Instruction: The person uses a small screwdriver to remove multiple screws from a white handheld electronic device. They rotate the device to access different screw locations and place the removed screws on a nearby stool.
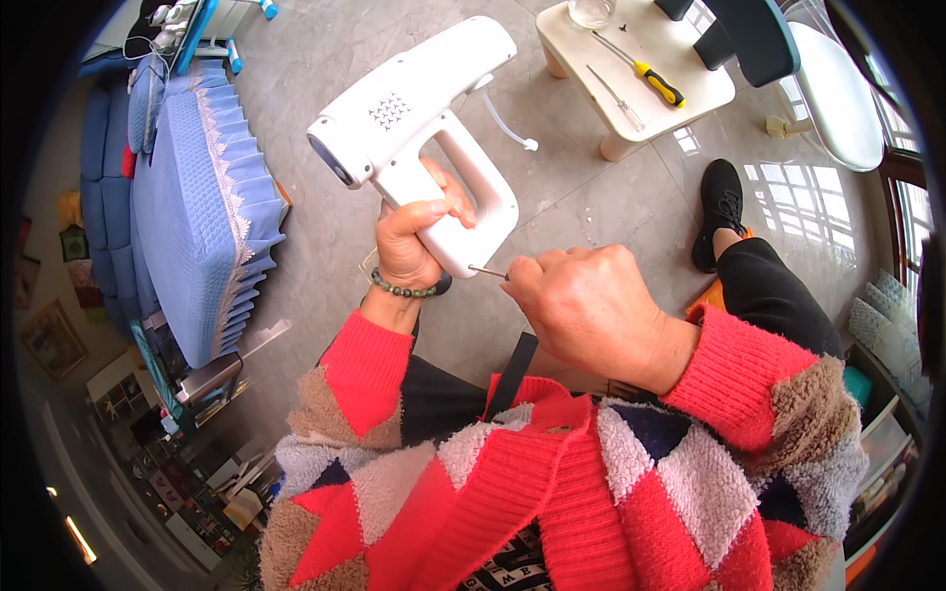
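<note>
While the person's red-cuffed sleeves [367, 357] reach forward over the lap, the right hand [596, 313] is curled into a closed fist around a thin-shafted tool [490, 273], whose grip end is hidden inside the fingers. Its shaft emerges on the left of that fist and runs nearly sideways, slanting slightly away from the body, until its tip meets the bottom end of the loop handle on a white handheld device [434, 74]; whether the tip sits in a recess is too small to tell. What matters most is that this end of the handle lies just left of the right hand and a little beyond it, with the shaft bridging the gap. Just beside it, the left hand [409, 244], with a beaded bracelet [404, 290] at the wrist, grips the left leg of the loop, thumb across the front and fingers through the opening. Beyond, the device's barrel has its long axis from lower left to upper right, crosswise to the handle, and a white lead [506, 122] hangs from it. Farther off at the upper right, a cream bench [708, 91] carries 2 more tools: a yellow-and-black screwdriver [658, 84] and a thinner pale tool [614, 96].
</note>
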`<state>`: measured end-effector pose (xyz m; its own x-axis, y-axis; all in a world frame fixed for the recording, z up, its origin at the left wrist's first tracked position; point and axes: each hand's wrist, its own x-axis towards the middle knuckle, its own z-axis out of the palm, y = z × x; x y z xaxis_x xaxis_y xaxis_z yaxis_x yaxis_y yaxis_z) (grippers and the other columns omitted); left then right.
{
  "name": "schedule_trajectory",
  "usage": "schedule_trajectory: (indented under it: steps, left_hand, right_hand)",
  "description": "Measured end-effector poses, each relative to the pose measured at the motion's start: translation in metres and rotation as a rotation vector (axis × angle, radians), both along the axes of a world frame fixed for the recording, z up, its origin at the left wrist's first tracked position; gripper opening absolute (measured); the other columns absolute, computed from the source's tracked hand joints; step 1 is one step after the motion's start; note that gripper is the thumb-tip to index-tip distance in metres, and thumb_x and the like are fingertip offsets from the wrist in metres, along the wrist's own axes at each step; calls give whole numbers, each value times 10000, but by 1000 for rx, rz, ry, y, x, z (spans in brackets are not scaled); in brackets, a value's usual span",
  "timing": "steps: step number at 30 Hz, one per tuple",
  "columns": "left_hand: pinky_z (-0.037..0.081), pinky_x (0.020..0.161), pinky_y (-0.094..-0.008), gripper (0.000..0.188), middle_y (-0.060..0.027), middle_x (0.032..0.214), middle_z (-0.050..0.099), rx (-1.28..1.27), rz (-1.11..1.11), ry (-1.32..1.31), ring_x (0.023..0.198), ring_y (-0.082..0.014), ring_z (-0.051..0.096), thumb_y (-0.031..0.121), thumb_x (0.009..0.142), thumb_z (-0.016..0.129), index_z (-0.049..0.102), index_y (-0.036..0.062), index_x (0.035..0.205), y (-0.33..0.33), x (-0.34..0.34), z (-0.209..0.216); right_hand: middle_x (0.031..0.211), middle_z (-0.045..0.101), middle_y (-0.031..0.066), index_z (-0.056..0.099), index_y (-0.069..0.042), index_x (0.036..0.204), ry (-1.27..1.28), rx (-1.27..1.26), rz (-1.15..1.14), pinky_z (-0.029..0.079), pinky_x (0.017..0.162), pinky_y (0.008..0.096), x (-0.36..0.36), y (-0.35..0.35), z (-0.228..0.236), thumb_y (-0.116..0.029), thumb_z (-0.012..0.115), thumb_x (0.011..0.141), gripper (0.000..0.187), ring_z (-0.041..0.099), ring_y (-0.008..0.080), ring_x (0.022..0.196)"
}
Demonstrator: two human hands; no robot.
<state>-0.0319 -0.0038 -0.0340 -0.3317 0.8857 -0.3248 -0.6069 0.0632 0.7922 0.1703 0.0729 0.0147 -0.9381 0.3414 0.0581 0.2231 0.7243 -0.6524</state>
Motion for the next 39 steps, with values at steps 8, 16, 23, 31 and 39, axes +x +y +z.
schedule_trajectory:
  steps: [8,16,23,31,39]
  left_hand:
    - [505,646,-343,261,-121,674,564,-26,-64,187,602,-236,581,77,663,599,511,31,904,3,15,6]
    - [500,636,-308,281,-119,712,578,-73,-35,256,637,-211,598,93,670,632,510,2,906,-1,20,5]
    - [494,645,-316,204,-111,703,541,-11,40,324,612,-216,577,48,662,583,514,-12,845,4,29,16]
    - [506,642,-331,238,-92,709,548,-117,116,291,592,-209,573,2,680,588,508,8,904,1,31,16]
    - [508,640,-331,233,-92,699,548,-158,121,248,589,-202,564,6,673,571,505,13,896,2,30,17]
  right_hand:
    - [623,619,126,570,-27,709,-50,-69,35,496,497,408,-3,-3,-6,-71,586,674,58,651,291,586]
    - [640,633,135,596,-41,724,-121,-106,36,500,518,418,-4,-5,-8,-83,592,681,61,653,296,601]
    - [699,624,211,647,-20,715,-273,-582,-137,485,660,481,-13,1,-14,-267,540,891,321,612,399,705]
    - [582,579,189,547,-15,794,-71,-205,-105,459,508,473,-8,-16,-32,-275,522,918,289,618,352,604]
    - [546,538,97,483,-29,738,202,194,83,447,411,411,-9,-8,-41,-140,579,761,148,584,290,484]
